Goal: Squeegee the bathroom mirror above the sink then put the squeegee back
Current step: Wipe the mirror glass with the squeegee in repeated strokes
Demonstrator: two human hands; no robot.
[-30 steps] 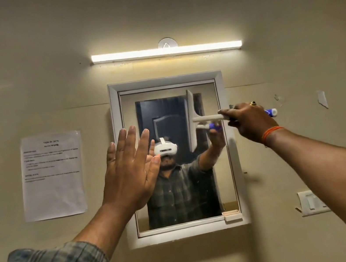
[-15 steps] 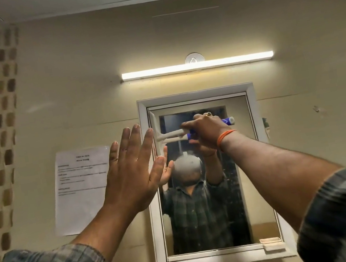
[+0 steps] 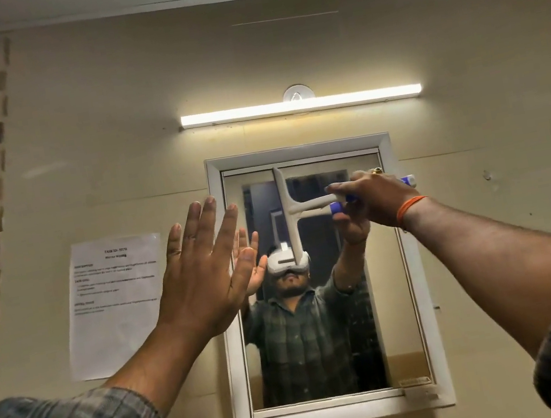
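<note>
The right hand grips the squeegee on the upper mirror, left hand spread empty; wiping looks unfinished, return undone.

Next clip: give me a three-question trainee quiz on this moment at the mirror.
1. Which hand holds the squeegee?
2. True or false: the squeegee blade stands upright in the upper part of the mirror.
3. The left hand is: A) gripping the mirror frame, B) open with fingers spread, C) holding a cloth.

Key: 1. The right hand, gripping the handle. 2. True. 3. B.
</note>
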